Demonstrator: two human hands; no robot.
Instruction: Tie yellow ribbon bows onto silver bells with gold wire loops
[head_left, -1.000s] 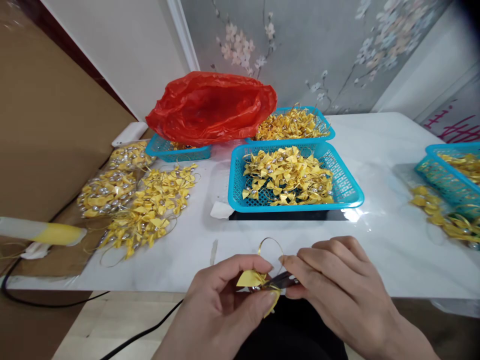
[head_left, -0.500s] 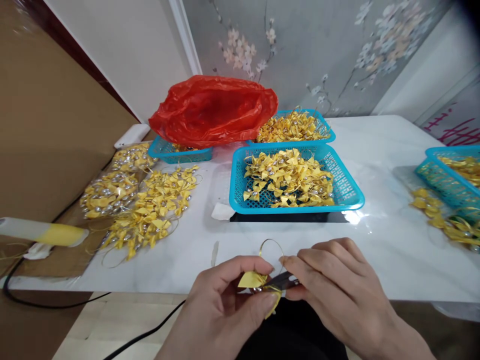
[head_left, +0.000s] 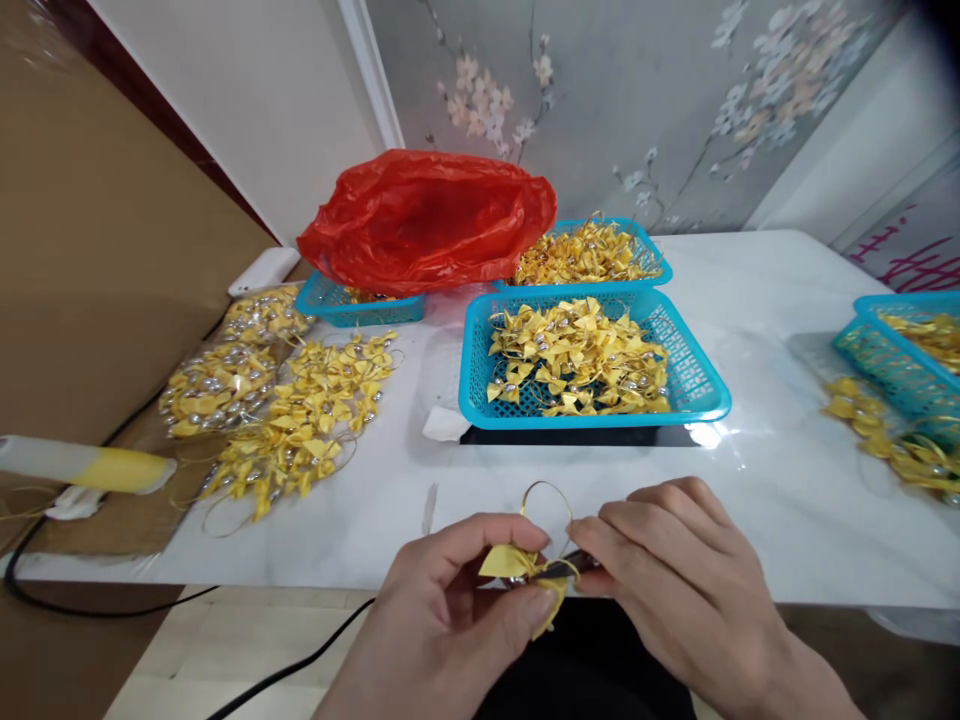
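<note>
At the table's front edge, my left hand (head_left: 469, 600) pinches a yellow ribbon bow (head_left: 507, 563) between thumb and fingertips. A silver bead shows at the bow's middle, and a thin gold cord loop (head_left: 547, 487) rises above it. From the right, my right hand (head_left: 679, 575) is closed around a dark, narrow-tipped metal tool (head_left: 559, 569). Its tip lies against the bow's middle, beside the left thumb. Most of the tool is hidden in my fingers, so its exact kind does not show.
Beyond my hands stands a blue basket (head_left: 712, 402) of yellow bows. A red plastic bag (head_left: 427, 220) lies across baskets behind it. Loose bows (head_left: 307, 410) and a clear bag of bows (head_left: 217, 388) are left. Another blue basket (head_left: 862, 350) stands right.
The tool has sunk slightly deeper into my right hand's cover and its angle has flattened. A small cord loop now curves over it. Both hands stay almost in place.
</note>
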